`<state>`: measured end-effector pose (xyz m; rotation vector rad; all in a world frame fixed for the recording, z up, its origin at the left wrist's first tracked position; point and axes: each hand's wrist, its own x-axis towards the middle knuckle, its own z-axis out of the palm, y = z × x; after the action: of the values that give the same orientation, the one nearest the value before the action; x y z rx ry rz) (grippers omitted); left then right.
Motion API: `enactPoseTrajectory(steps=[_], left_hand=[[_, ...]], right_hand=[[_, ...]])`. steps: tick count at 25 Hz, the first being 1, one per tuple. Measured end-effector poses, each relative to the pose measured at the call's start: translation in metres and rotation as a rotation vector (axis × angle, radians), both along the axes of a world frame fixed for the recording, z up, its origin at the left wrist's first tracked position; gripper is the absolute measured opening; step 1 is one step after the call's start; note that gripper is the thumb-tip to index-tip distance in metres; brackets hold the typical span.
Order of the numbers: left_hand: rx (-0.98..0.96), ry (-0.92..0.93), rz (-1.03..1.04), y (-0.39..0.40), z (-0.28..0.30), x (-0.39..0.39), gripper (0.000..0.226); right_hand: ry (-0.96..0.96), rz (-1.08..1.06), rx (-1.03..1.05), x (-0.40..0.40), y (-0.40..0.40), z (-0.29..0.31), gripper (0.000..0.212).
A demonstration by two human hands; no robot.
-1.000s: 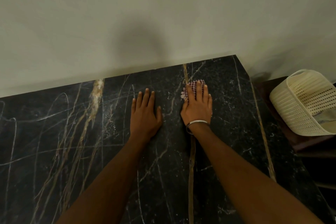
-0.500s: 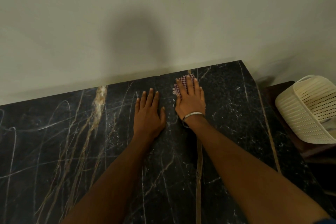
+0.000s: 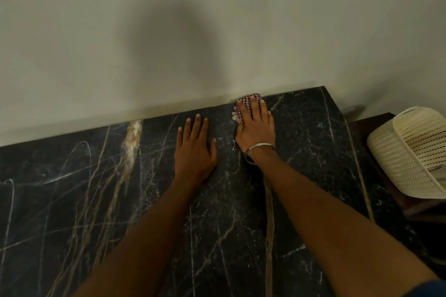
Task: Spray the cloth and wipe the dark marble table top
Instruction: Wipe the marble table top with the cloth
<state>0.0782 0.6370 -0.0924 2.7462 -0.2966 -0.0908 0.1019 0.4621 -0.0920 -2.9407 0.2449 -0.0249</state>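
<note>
At the far edge of the dark marble table (image 3: 301, 176), toward one o'clock from the middle of the view, a red-and-white checkered cloth (image 3: 243, 102) is pressed flat against the stone, right where the table top meets the pale wall (image 3: 217, 31). The cloth is covered for the most part by the right hand (image 3: 255, 125), whose fingers are laid out straight and close together over it; the grip is therefore a flat, wide one, pressing down rather than curling round the fabric. Only the far end and the left fringe of the cloth are seen past the fingertips. A thin metal bangle (image 3: 259, 146) is worn at the right wrist.

Just beside it, at nine o'clock from the right hand, the left hand (image 3: 195, 149) is laid palm down on the bare marble, fingers straight and slightly spread, thumb out to the side; nothing is held in it. The two hands are near each other but not touching.

Gold and white veins are seen across the table top, with a rough pale patch at ten o'clock from the left hand. Off the table's right end, at three o'clock, a cream perforated plastic basket (image 3: 405, 159) is seen tilted on a dark wooden surface (image 3: 369, 123).
</note>
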Motion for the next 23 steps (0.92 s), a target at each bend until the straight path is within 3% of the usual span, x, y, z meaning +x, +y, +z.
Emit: enactPoseTrajectory(steps=[3, 7, 11, 14, 19, 23], left_hand=[[-0.010, 0.002, 0.001, -0.001, 0.001, 0.006, 0.063], [-0.032, -0.004, 0.006, 0.002, 0.001, 0.011, 0.063], [-0.033, -0.010, 0.002, 0.004, 0.000, 0.012, 0.063], [-0.023, -0.005, 0.013, 0.012, 0.002, 0.012, 0.062], [-0.016, -0.004, 0.030, 0.022, 0.002, 0.010, 0.063], [-0.013, 0.013, 0.042, 0.027, 0.005, 0.005, 0.063]], right_hand=[[0.002, 0.024, 0.010, 0.008, -0.020, 0.002, 0.058], [0.007, -0.124, 0.021, 0.018, -0.015, 0.007, 0.061], [0.001, 0.050, 0.043, 0.019, 0.036, 0.003, 0.061], [0.003, 0.135, 0.025, 0.022, 0.025, 0.005, 0.059], [-0.007, -0.076, 0.041, 0.020, 0.023, 0.007, 0.062], [-0.016, 0.114, 0.048, 0.005, 0.066, 0.002, 0.061]])
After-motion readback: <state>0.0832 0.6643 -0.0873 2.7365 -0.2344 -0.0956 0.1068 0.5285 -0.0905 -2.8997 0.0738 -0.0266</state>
